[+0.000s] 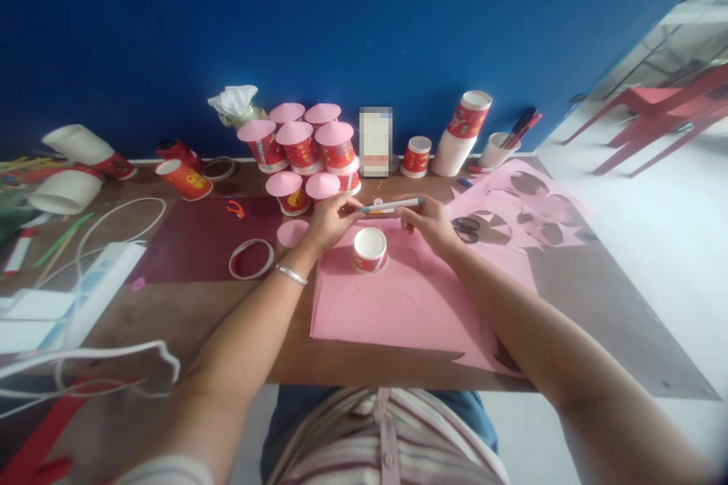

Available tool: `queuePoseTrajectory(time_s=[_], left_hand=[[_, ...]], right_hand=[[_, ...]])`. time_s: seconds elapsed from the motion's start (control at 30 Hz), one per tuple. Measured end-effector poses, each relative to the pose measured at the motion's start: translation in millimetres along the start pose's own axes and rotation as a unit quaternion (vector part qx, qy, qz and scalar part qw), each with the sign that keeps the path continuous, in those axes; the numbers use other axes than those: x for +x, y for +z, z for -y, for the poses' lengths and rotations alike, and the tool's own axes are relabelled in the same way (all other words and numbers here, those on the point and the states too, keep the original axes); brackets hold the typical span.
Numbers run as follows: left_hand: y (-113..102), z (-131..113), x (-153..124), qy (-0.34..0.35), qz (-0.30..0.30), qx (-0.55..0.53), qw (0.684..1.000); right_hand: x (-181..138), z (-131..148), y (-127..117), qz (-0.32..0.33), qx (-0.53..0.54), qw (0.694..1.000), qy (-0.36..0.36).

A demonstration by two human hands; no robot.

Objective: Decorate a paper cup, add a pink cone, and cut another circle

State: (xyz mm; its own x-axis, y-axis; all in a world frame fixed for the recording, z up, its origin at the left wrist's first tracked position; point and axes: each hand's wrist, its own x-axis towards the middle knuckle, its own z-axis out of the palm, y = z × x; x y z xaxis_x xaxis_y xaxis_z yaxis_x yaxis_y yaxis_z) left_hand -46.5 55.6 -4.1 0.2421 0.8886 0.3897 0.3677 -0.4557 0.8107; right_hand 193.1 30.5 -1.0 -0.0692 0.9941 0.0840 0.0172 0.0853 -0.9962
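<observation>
Between my two hands a slim marker pen (pixel 392 204), white with blue-green ends, is held nearly level. My left hand (pixel 334 223) pinches its left end, and my right hand (pixel 433 227) has its fingers closed about the right end. Just below the pen, a short red-and-white paper cup (pixel 369 246) stands on pink paper sheets (pixel 392 311). Black scissors (pixel 466 229) lie to the right of my right hand. By my left wrist is a pink cone top (pixel 292 233), partly hidden by the arm.
Several red cups with pink cone tops (pixel 296 133) stand at the back, beside a phone (pixel 376 142). A pen cup (pixel 497 151) and cut pink scraps (pixel 520 201) are at right. A power strip (pixel 96 295) with white cables lies left. A blue wall (pixel 364 30) rises behind.
</observation>
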Motion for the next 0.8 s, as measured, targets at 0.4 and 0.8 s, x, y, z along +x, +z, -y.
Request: queuePoseTrajectory(time_s=[0.4, 0.8], left_hand=[[2.6, 2.0, -6.0, 0.002, 0.041, 0.026, 0.999], [6.6, 14.5, -5.6, 0.054, 0.094, 0.082, 0.991]], right_hand=[[5.0, -5.6, -19.5, 0.041, -0.234, 0.964, -0.116], [6.3, -21.7, -30.5, 0.031, -0.581, 0.767, -0.270]])
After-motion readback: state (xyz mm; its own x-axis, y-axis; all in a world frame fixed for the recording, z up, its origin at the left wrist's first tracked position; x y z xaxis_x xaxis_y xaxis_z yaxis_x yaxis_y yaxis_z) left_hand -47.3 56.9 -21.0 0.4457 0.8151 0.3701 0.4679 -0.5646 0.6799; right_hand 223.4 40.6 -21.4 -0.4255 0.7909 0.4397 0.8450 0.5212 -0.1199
